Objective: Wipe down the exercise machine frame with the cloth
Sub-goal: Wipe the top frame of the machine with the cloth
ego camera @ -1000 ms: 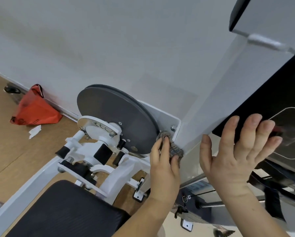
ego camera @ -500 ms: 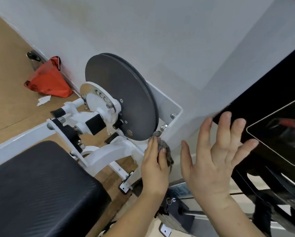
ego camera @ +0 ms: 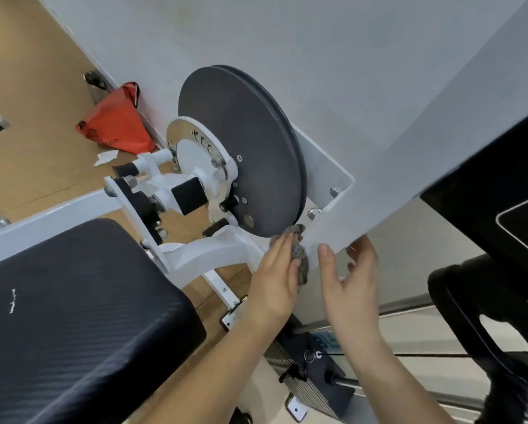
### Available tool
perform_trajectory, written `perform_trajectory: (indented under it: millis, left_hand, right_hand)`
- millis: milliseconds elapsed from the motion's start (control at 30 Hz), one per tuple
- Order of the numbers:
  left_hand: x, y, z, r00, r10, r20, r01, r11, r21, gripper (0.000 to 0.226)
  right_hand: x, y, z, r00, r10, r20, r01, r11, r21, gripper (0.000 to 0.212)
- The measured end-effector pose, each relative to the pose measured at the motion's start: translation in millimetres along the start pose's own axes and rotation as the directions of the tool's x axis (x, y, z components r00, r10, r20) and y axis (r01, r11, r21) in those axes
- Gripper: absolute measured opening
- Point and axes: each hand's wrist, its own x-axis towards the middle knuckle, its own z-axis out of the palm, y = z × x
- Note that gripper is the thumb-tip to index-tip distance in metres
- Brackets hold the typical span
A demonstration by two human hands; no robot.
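Black padding with a fine woven-looking grain covers the seat (ego camera: 73, 316) at lower left, its corners rounded and its near side cut off by the picture's edge. Behind it a red bag (ego camera: 115, 123) slumps in a soft wedge on the brown floor (ego camera: 27, 87) against the wall, with a scrap of white paper (ego camera: 106, 157) just beside it. The machine frame (ego camera: 57, 209) is glossy white-painted metal made up of a square bar, curved arms and bolts. At its middle stands a matte grey disc (ego camera: 250, 148), round and grooved along its rim, and behind that is a flat white panel (ego camera: 330, 209) with hex nuts. The cloth (ego camera: 301, 258), grey, rough and crumpled, sits at the panel's lower corner, just under the disc's rim. The left hand (ego camera: 275, 280) presses it there with its fingers nearly straight and close together and its thumb lying on the fabric. Its palm side is hidden, so how much cloth lies beneath cannot be told. The right hand (ego camera: 348, 289) is released, fingers spread and loosely bent, holding nothing. Its thumb tip touches the panel's lower edge, and its fingertips reach just behind that edge. Below the hands a dark weight stack (ego camera: 314, 384) is partly covered by the forearms. At far right a black pad (ego camera: 476, 191) is cropped and blurred.
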Motion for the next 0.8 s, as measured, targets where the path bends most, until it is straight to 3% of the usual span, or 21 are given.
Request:
perform_trajectory:
  millis: [100, 200, 333, 400, 533, 633, 700, 800]
  left_hand:
    - [-7.7, -33.8, 10.2, 0.996, 0.021, 0.081, -0.031, 0.992, 0.124, 0.048]
    - [-5.0, -61.9, 2.9, 0.983, 0.132, 0.130, -0.170, 0.922, 0.347, 0.056]
    - [4.4, -56.1, -4.3, 0.986, 0.013, -0.165, 0.067, 0.878, 0.474, 0.065]
    - [12.1, -54.5, 2.7, 0.992, -0.007, -0.129, 0.079, 0.820, 0.566, 0.066]
    - [7.9, -48.0, 18.9, 0.998, -0.047, -0.048, 0.065, 0.860, 0.505, 0.066]
    - [-17.9, -49.6, 13.8, 0.998, 0.062, 0.031, -0.069, 0.887, 0.456, 0.067]
    - [-8.2, -62.8, -0.8, 0.986, 0.136, 0.097, -0.167, 0.833, 0.528, 0.058]
    - [11.4, -58.1, -3.4, 1.000, 0.009, 0.020, -0.019, 0.815, 0.579, 0.056]
  right_hand:
    - [3.4, 10.2, 10.3, 1.000, 0.011, 0.015, -0.012, 0.999, 0.033, 0.072]
    - [3.0, 14.0, 11.4, 0.999, 0.046, 0.013, -0.047, 0.997, 0.059, 0.074]
    - [4.3, 14.9, 8.1, 0.998, 0.049, 0.027, -0.050, 0.999, 0.022, 0.072]
    - [6.2, 15.3, 8.4, 0.999, 0.044, 0.026, -0.044, 0.999, 0.013, 0.074]
    - [8.2, 18.4, 7.8, 0.999, 0.043, 0.021, -0.043, 0.999, -0.003, 0.079]
    - [7.0, 17.9, 8.2, 0.999, 0.040, 0.026, -0.040, 0.999, 0.016, 0.085]
    - [7.9, 18.3, 7.9, 0.999, 0.039, 0.026, -0.039, 0.999, 0.019, 0.086]
    - [8.6, 18.4, 8.3, 0.998, 0.041, 0.042, -0.042, 0.999, 0.018, 0.088]
